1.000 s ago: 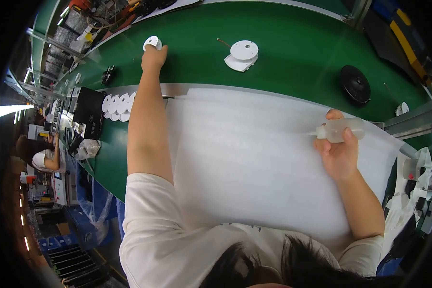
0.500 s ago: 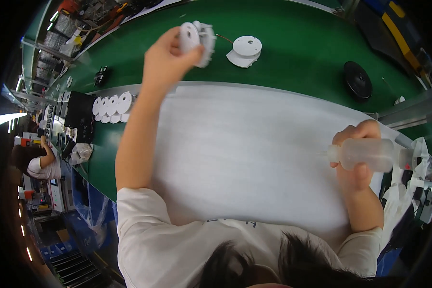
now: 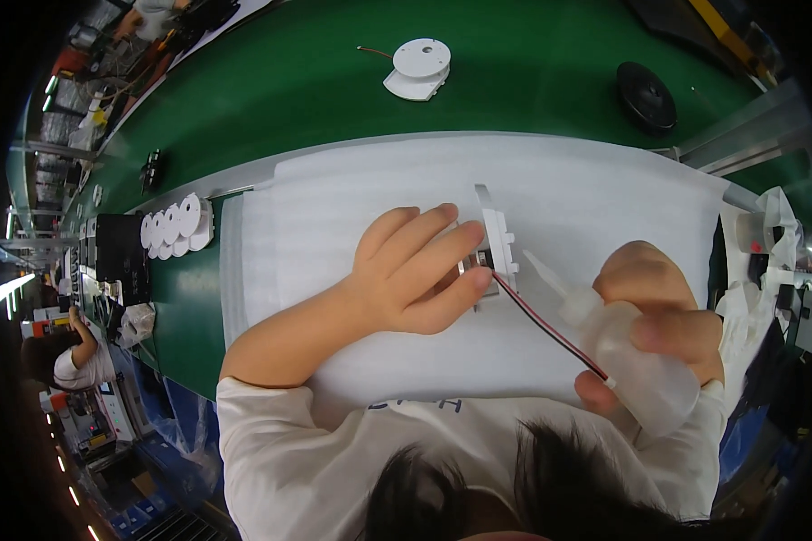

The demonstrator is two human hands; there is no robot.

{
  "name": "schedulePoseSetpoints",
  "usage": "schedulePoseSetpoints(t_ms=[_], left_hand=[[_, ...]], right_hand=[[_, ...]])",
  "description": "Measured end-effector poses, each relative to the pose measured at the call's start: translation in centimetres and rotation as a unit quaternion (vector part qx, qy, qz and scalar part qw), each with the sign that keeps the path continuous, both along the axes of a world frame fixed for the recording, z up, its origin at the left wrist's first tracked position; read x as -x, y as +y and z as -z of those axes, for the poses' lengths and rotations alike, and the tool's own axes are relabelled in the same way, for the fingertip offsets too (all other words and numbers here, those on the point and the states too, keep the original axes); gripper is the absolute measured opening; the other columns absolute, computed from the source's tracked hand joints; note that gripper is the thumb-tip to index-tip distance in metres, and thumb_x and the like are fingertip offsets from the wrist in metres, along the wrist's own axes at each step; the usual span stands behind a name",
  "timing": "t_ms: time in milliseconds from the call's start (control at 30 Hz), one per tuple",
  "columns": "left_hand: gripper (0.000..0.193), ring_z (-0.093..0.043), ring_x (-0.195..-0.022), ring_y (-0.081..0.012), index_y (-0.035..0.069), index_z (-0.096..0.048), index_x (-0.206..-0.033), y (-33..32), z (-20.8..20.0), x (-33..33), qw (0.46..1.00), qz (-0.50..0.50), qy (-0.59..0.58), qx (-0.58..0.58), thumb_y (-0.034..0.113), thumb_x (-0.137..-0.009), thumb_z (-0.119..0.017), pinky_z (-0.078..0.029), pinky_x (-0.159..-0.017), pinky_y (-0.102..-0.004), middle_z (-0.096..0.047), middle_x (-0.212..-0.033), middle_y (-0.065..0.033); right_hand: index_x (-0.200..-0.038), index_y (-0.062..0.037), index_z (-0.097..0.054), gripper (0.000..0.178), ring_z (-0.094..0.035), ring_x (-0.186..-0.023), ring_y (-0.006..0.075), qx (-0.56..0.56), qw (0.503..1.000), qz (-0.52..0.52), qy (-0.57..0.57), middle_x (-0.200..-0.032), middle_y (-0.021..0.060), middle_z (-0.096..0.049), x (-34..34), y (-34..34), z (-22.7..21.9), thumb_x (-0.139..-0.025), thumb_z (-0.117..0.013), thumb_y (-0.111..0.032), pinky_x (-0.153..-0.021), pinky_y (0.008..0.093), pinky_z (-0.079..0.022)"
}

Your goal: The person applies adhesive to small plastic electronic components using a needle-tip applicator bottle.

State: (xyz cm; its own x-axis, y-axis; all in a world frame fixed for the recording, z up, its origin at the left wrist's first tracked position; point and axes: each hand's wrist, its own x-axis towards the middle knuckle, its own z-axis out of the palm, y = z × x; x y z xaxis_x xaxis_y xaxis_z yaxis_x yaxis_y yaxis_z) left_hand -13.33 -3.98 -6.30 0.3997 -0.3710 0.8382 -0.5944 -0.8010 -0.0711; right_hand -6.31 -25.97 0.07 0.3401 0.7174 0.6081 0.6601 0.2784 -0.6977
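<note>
Over the white sheet, my left hand (image 3: pixel 415 270) is closed on a white plastic assembly (image 3: pixel 497 236) turned on edge; my fingers hide much of it. A thin red-and-black cable (image 3: pixel 550 327) runs from the assembly toward my right hand and ends in a small white plug. My right hand (image 3: pixel 649 279) is wrapped around a translucent squeeze bottle (image 3: pixel 645 374). Its narrow nozzle points up and left, close beside the assembly; whether the tip touches it, I cannot tell.
The white sheet (image 3: pixel 334 189) covers the near worktop. Beyond a metal rail, another white round part (image 3: pixel 421 59) and a black disc (image 3: pixel 646 96) lie on the green belt. Several white parts (image 3: pixel 178 225) stand in a row at left, beside a black box (image 3: pixel 122 257). A co-worker (image 3: pixel 63 361) sits far left.
My left hand has come down from over the green belt to the white sheet with the white assembly. The bottle in my right hand has tilted and moved nearer, its nozzle toward the assembly.
</note>
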Motion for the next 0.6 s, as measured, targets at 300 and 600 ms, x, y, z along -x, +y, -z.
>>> schedulePoseSetpoints(t_ms=[300, 600], left_hand=[[0.031, -0.056, -0.081, -0.0201, 0.020, -0.039, -0.101, -0.7, 0.5, 1.2, 0.998, -0.053, -0.015, -0.015, 0.020, -0.074, -0.055, -0.028, -0.083, -0.0416, -0.056, -0.099, -0.0019], [0.030, -0.056, -0.081, -0.0190, 0.021, -0.041, -0.100, -0.8, 0.2, 1.2, 0.997, -0.078, -0.025, -0.010, 0.018, -0.074, -0.054, -0.026, -0.083, -0.0417, -0.056, -0.100, -0.0005]], right_hand=[[-0.102, -0.0150, -0.040, 0.060, -0.045, -0.064, 0.0220, -0.002, 1.000, 0.000, 0.022, -0.088, 0.0129, -0.051, 0.5, 0.5, 0.2, -0.053, -0.071, 0.000, -0.057, 0.0343, -0.035], [-0.085, -0.0045, -0.049, 0.043, -0.046, -0.047, 0.0169, -0.140, 0.986, 0.030, -0.085, -0.074, 0.0125, -0.053, -0.1, 2.0, 1.3, -0.052, -0.075, -0.017, -0.039, 0.0252, -0.032]])
